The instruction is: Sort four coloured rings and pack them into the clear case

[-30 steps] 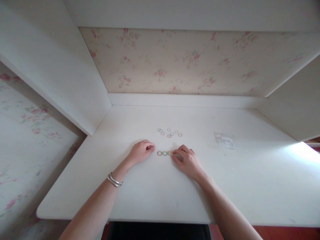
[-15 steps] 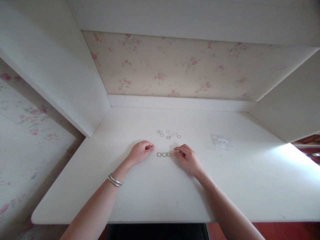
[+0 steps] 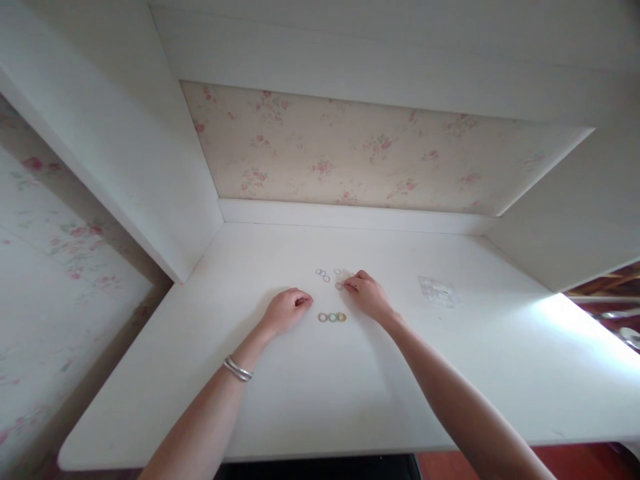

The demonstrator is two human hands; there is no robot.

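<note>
My right hand [image 3: 367, 293] reaches over a loose group of thin rings, its fingers bent and drawn together at the group's right side. A pinkish ring [image 3: 339, 286] lies at its fingertips; whether they grip it is too small to tell. Left of there, a few pale thin rings [image 3: 326, 279] lie close together, with a single ring [image 3: 337, 272] behind. Nearer me, a short row holds a pinkish-brown ring [image 3: 323, 318], a green ring [image 3: 333, 318] and a yellowish ring [image 3: 342, 317]. My left hand [image 3: 287, 310] rests closed on the table left of the row, nothing visible in it.
A clear plastic bag [image 3: 439, 292] lies on the white table [image 3: 320, 400] to the right. White side panels [image 3: 165, 153] and a low back ledge [image 3: 350, 219] bound the table. A dark object [image 3: 320, 468] shows below the front edge.
My right hand has moved away from the near row, forward to the loose rings, covering some on the right. My left hand stays closed in nearly the same place. The view has tilted slightly.
</note>
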